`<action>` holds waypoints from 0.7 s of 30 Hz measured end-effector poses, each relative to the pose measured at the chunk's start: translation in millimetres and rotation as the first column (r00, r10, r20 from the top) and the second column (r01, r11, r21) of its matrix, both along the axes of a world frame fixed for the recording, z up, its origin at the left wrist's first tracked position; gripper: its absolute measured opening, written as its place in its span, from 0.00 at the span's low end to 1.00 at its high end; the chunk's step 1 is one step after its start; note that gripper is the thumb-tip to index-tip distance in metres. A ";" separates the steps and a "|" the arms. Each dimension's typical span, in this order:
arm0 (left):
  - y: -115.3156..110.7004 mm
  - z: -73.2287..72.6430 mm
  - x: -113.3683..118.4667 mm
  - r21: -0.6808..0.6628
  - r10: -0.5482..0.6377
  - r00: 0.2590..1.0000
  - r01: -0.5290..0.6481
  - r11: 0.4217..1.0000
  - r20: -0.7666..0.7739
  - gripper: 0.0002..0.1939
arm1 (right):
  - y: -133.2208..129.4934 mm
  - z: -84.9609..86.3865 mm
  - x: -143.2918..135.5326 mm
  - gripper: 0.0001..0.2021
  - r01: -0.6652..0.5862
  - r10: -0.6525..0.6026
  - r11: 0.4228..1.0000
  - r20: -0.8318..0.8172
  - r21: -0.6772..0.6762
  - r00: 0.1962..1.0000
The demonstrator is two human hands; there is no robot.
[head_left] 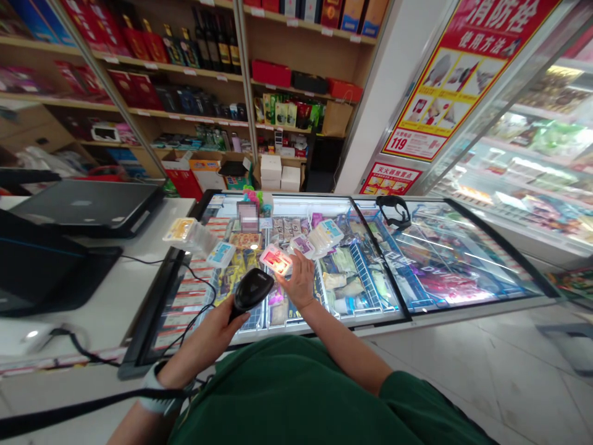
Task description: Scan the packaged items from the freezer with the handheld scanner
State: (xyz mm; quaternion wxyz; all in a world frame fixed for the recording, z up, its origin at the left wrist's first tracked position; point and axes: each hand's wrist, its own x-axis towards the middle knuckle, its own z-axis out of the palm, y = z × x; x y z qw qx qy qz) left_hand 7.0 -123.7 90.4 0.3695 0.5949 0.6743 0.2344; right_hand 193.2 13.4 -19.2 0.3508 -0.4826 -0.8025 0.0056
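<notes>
My left hand [221,326] is wrapped round the handle of a black barcode scanner [252,289], whose head points forward over the glass-topped chest freezer. Red light falls on a small clear plastic pack [275,259] in front of it. My right hand [299,282] pinches that pack at its right edge between thumb and fingers. Just beyond my right fingertips rests a purple-labelled pack [302,245], beside a stack of blue-labelled packs [327,237]. A single blue-labelled pack [220,254] lies left of the scanner, near a row of yellow-labelled packs [181,231].
A black headband-like strap [393,212] lies on the freezer's glass lid [463,253]. The scanner's cable [210,287] trails leftward. At left, a counter [111,278] carries a closed laptop [90,204]. Shelves with bottles and boxes [271,73] stand behind; a lit display case [528,154] is at right.
</notes>
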 end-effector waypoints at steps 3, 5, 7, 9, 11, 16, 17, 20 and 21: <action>0.7 -1.0 0.2 -0.005 -0.002 1.000 0.002 1.000 -0.014 0.21 | -0.6 0.5 -0.3 0.28 0.005 -0.005 1.000 -0.002 0.011 1.000; 1.2 -2.3 -0.2 -0.009 -0.001 1.000 0.001 1.000 -0.016 0.21 | -0.8 0.8 0.0 0.28 0.012 -0.012 1.000 0.004 0.007 1.000; 1.6 -3.1 -1.1 -0.007 0.000 1.000 0.000 1.000 -0.018 0.21 | 0.3 1.2 1.0 0.29 0.032 -0.032 0.999 0.009 -0.016 0.999; 1.9 -2.8 -1.9 0.000 0.003 1.000 -0.003 1.000 -0.019 0.20 | 3.8 2.1 2.9 0.30 0.084 -0.083 0.994 0.012 -0.066 0.996; 1.9 -1.5 -2.6 -0.001 0.013 1.000 -0.013 1.000 -0.019 0.21 | 10.2 3.8 5.9 0.32 0.162 -0.161 0.975 0.019 -0.152 0.987; 2.2 1.6 -3.9 -0.023 0.023 1.000 -0.023 0.999 -0.017 0.24 | 32.6 11.5 15.6 0.33 0.338 -0.338 0.839 0.078 -0.427 0.938; 2.2 1.5 -4.3 -0.029 0.022 1.000 -0.023 0.999 -0.021 0.24 | 36.6 13.4 17.3 0.33 0.371 -0.368 0.809 0.099 -0.456 0.924; 2.1 -0.3 -6.2 -0.052 0.023 0.999 -0.025 0.998 -0.035 0.24 | 45.9 17.9 20.7 0.32 0.441 -0.425 0.750 0.152 -0.492 0.892; 2.1 -1.3 -7.0 -0.056 0.025 0.999 -0.027 0.998 -0.037 0.25 | 48.1 18.9 21.2 0.32 0.454 -0.434 0.740 0.162 -0.497 0.886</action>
